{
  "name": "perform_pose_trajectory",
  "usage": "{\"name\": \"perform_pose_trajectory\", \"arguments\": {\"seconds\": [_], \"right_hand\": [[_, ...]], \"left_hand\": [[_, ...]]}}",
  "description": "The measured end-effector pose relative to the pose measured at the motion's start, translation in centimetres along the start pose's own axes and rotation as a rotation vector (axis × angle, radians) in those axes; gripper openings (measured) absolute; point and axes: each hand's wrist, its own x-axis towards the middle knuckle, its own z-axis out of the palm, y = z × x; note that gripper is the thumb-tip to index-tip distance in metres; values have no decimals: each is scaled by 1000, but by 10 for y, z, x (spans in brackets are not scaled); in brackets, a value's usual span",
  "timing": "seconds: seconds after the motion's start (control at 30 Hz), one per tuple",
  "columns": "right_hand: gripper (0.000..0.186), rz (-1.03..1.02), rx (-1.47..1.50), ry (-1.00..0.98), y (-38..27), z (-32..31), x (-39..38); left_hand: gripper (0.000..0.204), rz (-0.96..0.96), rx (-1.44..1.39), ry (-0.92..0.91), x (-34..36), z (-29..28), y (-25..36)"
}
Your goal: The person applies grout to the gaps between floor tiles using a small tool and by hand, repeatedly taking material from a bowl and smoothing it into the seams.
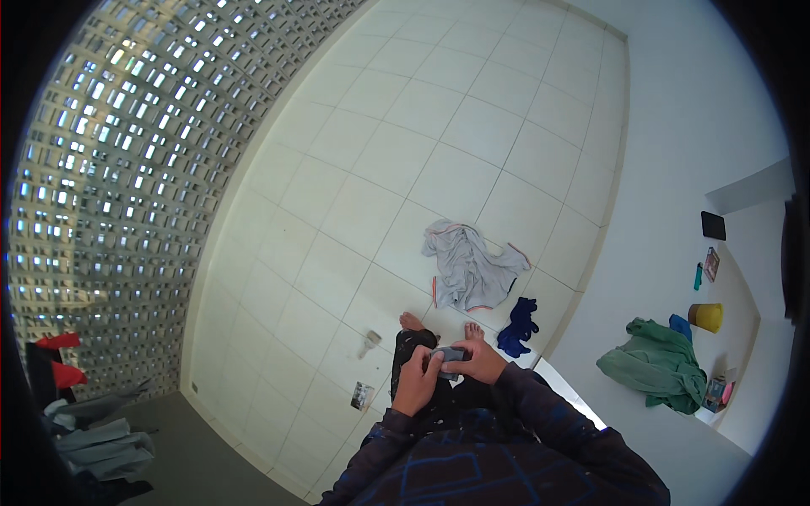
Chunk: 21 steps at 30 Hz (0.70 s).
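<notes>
- I see a small grey cloth [450, 355] held over the floor [312, 202], toward its near edge.
- The left hand [417, 378] and right hand [483, 362] have their fingers pinched closed on it.
- Ahead lies a pale grey shirt [472, 268]; a navy cloth [518, 329] sits near the floor's right edge.
- Beyond the shirt, I see tiles [472, 126] stretching to the far edge.

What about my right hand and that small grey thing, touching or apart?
Touching: the head view shows the right hand gripping the small grey thing, with its thumb lying over it.
</notes>
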Motion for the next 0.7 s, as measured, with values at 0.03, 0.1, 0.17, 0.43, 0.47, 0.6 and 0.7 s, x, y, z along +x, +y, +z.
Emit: {"name": "perform_pose_trajectory", "arguments": {"seconds": [0.03,0.1,0.17,0.43,0.47,0.6,0.7], "right_hand": [[41,38,-3,20,-12,-5,4],[48,96,-38,71,-24,-6,18],[45,97,-201,212,-5,-6,41],[30,-9,52,630,-63,7,154],[30,-92,-12,813,-70,6,172],[31,-116,-462,1170,-75,-44,253],[31,86,-632,946,-50,-81,309]], "left_hand": [[31,52,59,-47,17,-10,11],[31,108,81,-158,49,-30,18],[34,201,134,-343,92,-47,7],[34,369,278,-503,253,-178,6],[29,399,265,-430,274,-200,-1],[30,161,410,-439,375,-277,-24],[34,92,447,-453,459,-310,-47]]}}
